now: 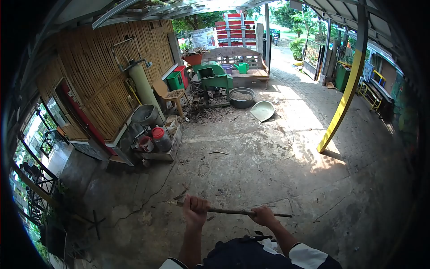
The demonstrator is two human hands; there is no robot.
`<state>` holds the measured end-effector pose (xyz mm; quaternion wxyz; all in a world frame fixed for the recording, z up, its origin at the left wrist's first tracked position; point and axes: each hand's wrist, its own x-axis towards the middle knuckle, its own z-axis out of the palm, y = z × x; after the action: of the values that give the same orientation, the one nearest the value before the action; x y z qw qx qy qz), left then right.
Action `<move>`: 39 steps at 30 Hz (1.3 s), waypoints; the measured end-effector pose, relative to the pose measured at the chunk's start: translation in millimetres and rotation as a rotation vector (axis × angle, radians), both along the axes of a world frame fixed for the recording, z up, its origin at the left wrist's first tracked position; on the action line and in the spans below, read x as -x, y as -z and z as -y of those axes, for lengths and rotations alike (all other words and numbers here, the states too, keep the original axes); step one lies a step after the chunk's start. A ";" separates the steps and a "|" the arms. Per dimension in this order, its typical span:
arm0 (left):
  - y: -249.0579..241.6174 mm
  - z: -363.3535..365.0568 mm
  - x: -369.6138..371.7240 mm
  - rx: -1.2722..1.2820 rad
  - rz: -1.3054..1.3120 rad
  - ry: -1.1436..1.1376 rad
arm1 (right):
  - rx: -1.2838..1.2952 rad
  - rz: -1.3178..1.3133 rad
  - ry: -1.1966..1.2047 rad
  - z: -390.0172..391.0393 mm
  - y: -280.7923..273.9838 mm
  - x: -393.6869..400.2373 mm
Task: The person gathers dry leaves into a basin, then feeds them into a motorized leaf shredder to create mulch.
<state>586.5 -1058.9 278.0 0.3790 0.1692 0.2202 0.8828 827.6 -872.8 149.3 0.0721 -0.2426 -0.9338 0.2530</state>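
A thin brown stick (230, 211) lies nearly level across the front of my body, above the concrete floor. My left hand (195, 210) is wrapped round it near its left end, where a pale, broken-looking tip sticks out. Further right, my right hand (263, 216) grips the same stick, and a short dark length pokes out beyond it. The span between the two hands is bare. A smaller twig (218, 153) lies on the floor ahead of me.
Ahead stand a green machine (216, 80), a round basin (242, 97) of brown material and a pale scoop-shaped pan (262, 111). A yellow post (342, 107) rises at right. On the left, a red-lidded jar (161, 139) sits by a bamboo wall (96, 74). A wooden bench (255, 74) is behind.
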 end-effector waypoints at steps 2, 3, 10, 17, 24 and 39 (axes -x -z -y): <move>1.6 1.0 0.4 -0.008 -0.001 0.012 | 0.029 0.004 0.006 0.8 -5.9 1.8; 3.1 1.4 1.1 -0.015 -0.003 0.015 | 0.029 0.002 0.002 0.4 -6.0 3.4; 3.9 8.3 -2.0 -0.017 0.049 -0.054 | 0.053 -0.017 -0.052 -0.6 5.1 9.6; 3.3 12.5 -7.7 0.026 0.059 -0.110 | 0.047 0.011 -0.099 -5.1 8.5 11.0; 6.3 10.2 -20.1 0.042 -0.045 -0.107 | 0.080 0.010 -0.127 -6.2 -5.3 18.1; 46.5 -27.0 -69.6 0.220 -0.248 0.100 | 0.123 -0.133 -0.213 0.7 -11.0 28.3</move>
<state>656.1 -1031.9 231.6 0.4086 0.2448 0.3518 0.8058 799.3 -873.5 160.3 0.0915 -0.1289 -0.9301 0.3315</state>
